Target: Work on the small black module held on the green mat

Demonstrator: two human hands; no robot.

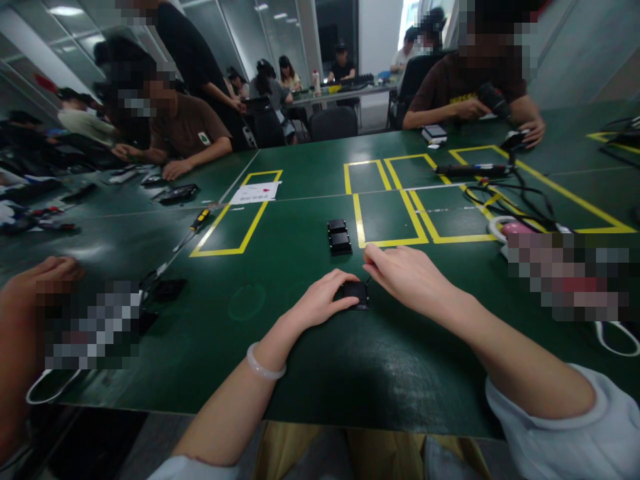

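Note:
On the green table in front of me lies a small black square part (356, 292). My left hand (320, 298) is closed around its left side, the thumb along the near edge and the fingers at the far one. My right hand (407, 275) is held in a pinch at the part's right edge. A thin dark sliver shows below its fingertips, too small to name. Just beyond my hands, two similar black blocks (340, 237) sit one behind the other, touching or nearly so.
Yellow tape (395, 243) marks rectangles on the table (300, 360). To the left are a yellow-and-black screwdriver (201, 219), a paper sheet (256, 193) and another person's hand (40, 287). A black rod-shaped tool (473, 170) and cables (537, 200) lie right. Co-workers sit opposite.

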